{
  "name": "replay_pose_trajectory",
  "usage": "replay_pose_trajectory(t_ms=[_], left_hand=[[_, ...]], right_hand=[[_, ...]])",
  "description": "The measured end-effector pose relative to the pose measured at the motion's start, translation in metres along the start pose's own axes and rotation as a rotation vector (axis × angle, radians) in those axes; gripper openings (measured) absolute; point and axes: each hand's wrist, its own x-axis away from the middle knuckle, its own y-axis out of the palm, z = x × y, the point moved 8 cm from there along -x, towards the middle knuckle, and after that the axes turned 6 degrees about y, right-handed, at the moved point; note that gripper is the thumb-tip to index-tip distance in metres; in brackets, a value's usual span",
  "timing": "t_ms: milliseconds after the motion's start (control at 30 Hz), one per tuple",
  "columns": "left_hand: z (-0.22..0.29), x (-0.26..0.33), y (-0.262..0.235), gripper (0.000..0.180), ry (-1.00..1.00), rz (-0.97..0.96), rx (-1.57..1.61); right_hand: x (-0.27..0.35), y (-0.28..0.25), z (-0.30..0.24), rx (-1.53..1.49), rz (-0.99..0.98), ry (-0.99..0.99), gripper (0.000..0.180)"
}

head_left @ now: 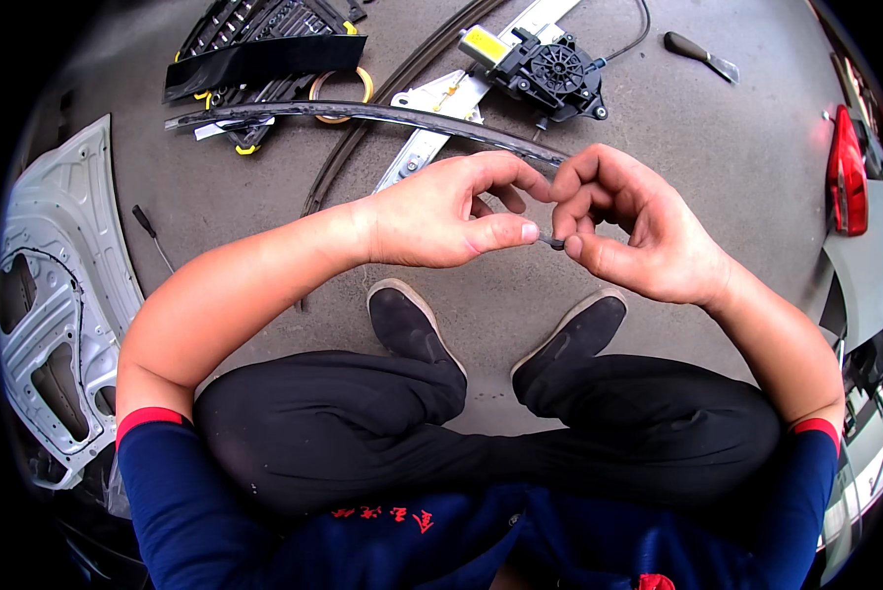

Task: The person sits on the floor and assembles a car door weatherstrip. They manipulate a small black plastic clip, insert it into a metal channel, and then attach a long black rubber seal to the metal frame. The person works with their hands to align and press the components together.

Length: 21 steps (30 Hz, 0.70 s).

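Observation:
My left hand [451,211] and my right hand [653,231] meet in front of me above the floor. Between the two thumb tips is a small dark piece [557,243] with a thin greyish part; the fingers hide most of it. Both hands pinch it, and its exact kind does not show. Just beyond my fingers, a long, curved dark trim strip [363,112] runs from the left to behind my hands. Whether my fingers touch that strip is hard to make out.
A window regulator motor [559,74] with a metal rail lies ahead, near a tape roll [365,84] and an opened tool case [254,29]. A scraper [702,56] and red tail light [848,172] are right; a screwdriver [145,221] and bare metal panel [92,236] are left.

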Motion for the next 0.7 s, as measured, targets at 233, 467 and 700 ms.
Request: replay_pose_trajectory(t_ms=[233,467,700], left_hand=[[0.002,-0.003,0.005,0.034,0.049,-0.062,0.077],[0.008,-0.005,0.003,0.022,0.161,-0.054,-0.182],[0.013,-0.002,0.000,0.024,0.229,-0.043,-0.279]], right_hand=[[-0.001,0.002,-0.001,0.096,0.043,-0.076,0.029],[0.000,0.002,-0.001,0.142,0.148,0.019,0.023],[0.001,-0.001,0.000,0.025,0.113,-0.017,0.024]])
